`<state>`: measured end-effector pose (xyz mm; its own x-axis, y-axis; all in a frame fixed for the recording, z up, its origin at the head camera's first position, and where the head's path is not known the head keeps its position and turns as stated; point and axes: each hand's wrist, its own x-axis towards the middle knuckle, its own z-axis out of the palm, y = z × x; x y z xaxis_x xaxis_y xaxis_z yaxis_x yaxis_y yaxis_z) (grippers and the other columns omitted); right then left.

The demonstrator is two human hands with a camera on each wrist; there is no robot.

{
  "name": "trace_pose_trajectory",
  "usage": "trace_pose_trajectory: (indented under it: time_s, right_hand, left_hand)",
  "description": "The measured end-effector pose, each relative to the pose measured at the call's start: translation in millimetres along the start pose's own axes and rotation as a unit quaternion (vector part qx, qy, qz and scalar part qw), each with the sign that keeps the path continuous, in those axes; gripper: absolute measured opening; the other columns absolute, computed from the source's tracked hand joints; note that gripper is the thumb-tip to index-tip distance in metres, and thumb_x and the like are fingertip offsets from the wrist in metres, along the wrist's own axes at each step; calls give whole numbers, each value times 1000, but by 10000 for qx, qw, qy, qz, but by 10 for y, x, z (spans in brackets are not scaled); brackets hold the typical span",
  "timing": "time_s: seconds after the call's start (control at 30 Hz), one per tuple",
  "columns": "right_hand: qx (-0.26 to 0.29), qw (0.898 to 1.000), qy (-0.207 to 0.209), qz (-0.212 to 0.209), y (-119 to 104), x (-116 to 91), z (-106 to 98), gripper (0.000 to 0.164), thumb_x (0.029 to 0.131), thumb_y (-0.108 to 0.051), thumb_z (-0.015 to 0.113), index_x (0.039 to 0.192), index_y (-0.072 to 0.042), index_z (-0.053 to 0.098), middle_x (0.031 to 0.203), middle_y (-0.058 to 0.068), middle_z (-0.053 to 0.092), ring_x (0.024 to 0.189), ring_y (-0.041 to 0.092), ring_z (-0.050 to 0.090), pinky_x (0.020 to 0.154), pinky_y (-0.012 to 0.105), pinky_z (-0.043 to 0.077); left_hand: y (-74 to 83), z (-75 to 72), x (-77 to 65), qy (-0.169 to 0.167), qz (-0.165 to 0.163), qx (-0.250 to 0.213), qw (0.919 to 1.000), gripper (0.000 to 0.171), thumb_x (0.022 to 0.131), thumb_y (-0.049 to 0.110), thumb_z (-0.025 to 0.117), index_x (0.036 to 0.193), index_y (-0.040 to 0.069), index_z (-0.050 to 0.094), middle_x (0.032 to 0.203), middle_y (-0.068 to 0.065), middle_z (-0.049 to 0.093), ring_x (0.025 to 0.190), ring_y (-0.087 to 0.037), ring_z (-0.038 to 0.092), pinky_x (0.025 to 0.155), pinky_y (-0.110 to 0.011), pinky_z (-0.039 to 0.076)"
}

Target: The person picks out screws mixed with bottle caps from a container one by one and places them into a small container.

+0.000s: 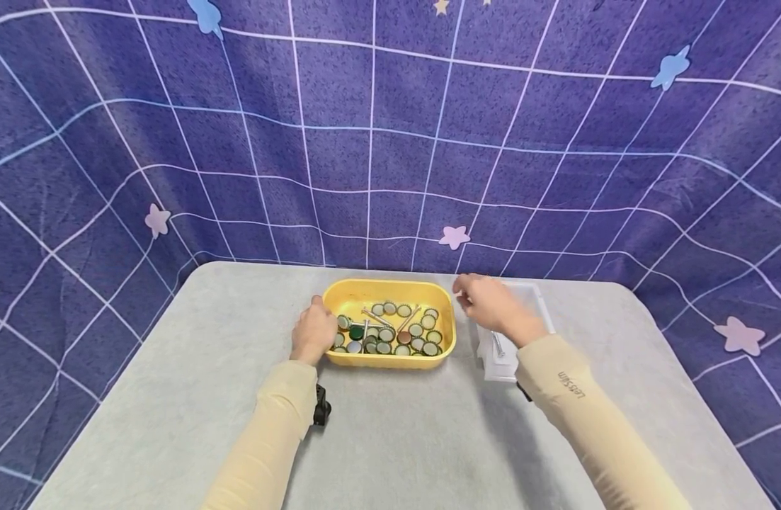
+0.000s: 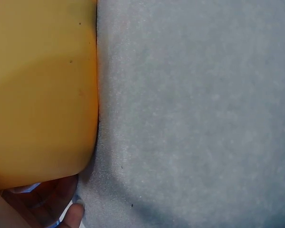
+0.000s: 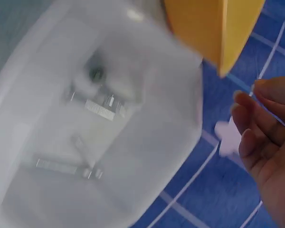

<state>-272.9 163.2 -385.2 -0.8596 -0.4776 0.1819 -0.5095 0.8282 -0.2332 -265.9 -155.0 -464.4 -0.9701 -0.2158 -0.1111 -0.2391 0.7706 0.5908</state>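
A yellow plastic tray holds many bottle caps and several long metal screws. My left hand grips its left end; in the left wrist view the fingers bend against the tray's end wall. Between the tray and a white translucent bin, my right hand hovers with loosely bent fingers and nothing visible in them. Inside the bin, blurred in the right wrist view, lie several metal screws. The right forearm covers part of the bin in the head view.
Both containers stand on a grey table, near its back edge. Behind the table hangs a purple-blue curtain with a line grid and stars. A black wrist camera sits at the left wrist.
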Motion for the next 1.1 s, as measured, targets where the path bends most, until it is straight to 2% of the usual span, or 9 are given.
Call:
trace_pose_trajectory:
  time_s: [0.13,0.27,0.37,0.47,0.53,0.6,0.77,0.9,1.1]
  right_hand:
    - [-221,9992,-71,-318,-211,85,216,25,83,-2,64,108,-2,66,105,13,67,97,29,65,88,44,55]
    - [-756,9954,-148,-575,-360,139,449,25,81,-4,67,106,-5,66,107,11,64,105,31,60,96,47,49]
    - [-1097,9910,-531,-562,-426,163,596,29,83,-9,69,112,-6,65,116,12,64,114,31,56,100,48,45]
    - [-1184,9864,-1030,-482,-458,166,698,43,84,-12,69,126,-7,61,131,13,61,125,32,52,106,50,39]
    - [-1165,9846,-1238,-419,-466,164,737,50,84,-11,69,133,-10,58,134,12,59,127,33,51,106,49,38]
    - [-1150,9843,-1300,-328,-470,159,754,49,84,-10,69,132,-12,58,130,13,61,124,33,52,105,48,39]
    - [-1258,9816,-1436,-99,-487,154,751,32,81,-8,72,112,-10,64,108,11,62,111,32,56,98,44,43]
    - [-1280,9788,-1600,25,-513,159,740,27,84,-7,70,110,-6,64,109,12,64,110,32,59,97,43,43]
    - [-1455,9693,-1968,249,-547,166,734,25,89,-11,67,112,-4,62,116,13,64,115,32,57,100,44,41]
  left_hand:
    - [3,10,-24,1,-8,-11,10000,38,98,20,38,131,1,41,118,-25,62,110,-42,62,95,-56,48]
    - [10,18,-40,-11,-28,-45,10000,38,98,20,38,131,2,41,118,-25,62,110,-43,61,96,-57,48]
    - [9,21,-38,52,-3,-24,10000,37,98,21,38,129,2,42,119,-26,63,111,-45,61,95,-57,48]
    - [7,15,-31,105,32,12,9999,35,98,21,37,126,2,43,119,-26,63,111,-45,61,94,-57,48]
    - [9,7,-25,111,48,22,9999,34,98,21,37,126,2,43,119,-26,63,111,-45,61,95,-57,48]
    - [12,-2,-23,84,64,20,9999,35,98,21,36,126,1,43,120,-26,63,111,-45,61,95,-58,48]
    - [15,-19,-18,44,26,34,10000,36,98,21,36,128,1,42,121,-26,62,112,-45,61,95,-58,47]
    - [20,-25,-22,54,-20,33,10000,38,98,21,36,130,2,41,121,-26,62,112,-45,61,96,-58,47]
    - [32,-18,-29,-18,-41,46,10000,39,98,21,37,132,1,40,121,-27,62,112,-45,61,96,-58,47]
